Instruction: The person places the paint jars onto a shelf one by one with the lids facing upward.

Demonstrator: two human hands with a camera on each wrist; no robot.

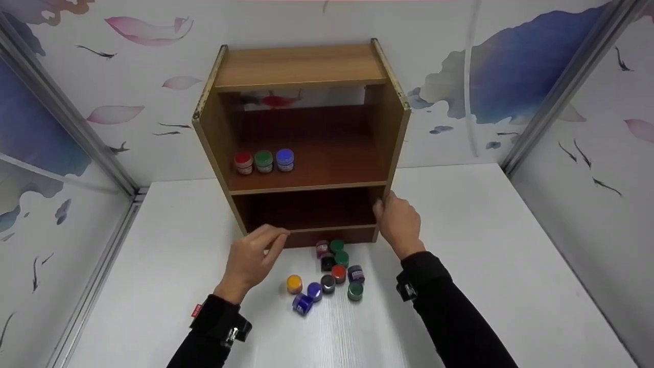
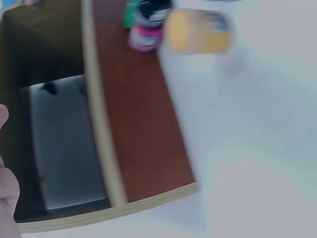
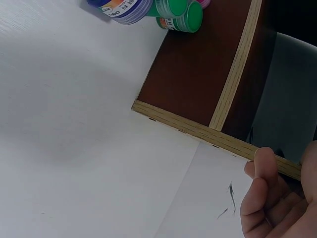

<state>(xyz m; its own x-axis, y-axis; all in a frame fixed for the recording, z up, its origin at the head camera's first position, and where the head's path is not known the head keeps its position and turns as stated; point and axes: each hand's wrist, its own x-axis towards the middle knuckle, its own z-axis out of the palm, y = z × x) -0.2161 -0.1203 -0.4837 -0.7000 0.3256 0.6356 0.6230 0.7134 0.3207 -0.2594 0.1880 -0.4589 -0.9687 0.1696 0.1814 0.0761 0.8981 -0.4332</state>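
A small wooden shelf [image 1: 306,188] stands on the white table, tilted slightly in the head view. My right hand [image 1: 400,221] grips the front edge of its right side panel; in the right wrist view the fingers [image 3: 266,166] curl at that panel edge. My left hand [image 1: 255,255] is in front of the shelf's lower left, fingers loosely bent, with nothing seen in it. Red [image 1: 243,163], green [image 1: 263,161] and blue [image 1: 285,160] paint jars line up at the left of the middle board. Several more jars lie before the shelf, among them a yellow jar [image 1: 294,284].
Some loose jars stand and others lie on their sides, such as a dark blue jar [image 1: 302,304]. A green-lidded jar [image 3: 192,18] touches the shelf's base board. Printed wall panels [image 1: 531,71] with metal frame posts enclose the white table [image 1: 470,214] at the back and sides.
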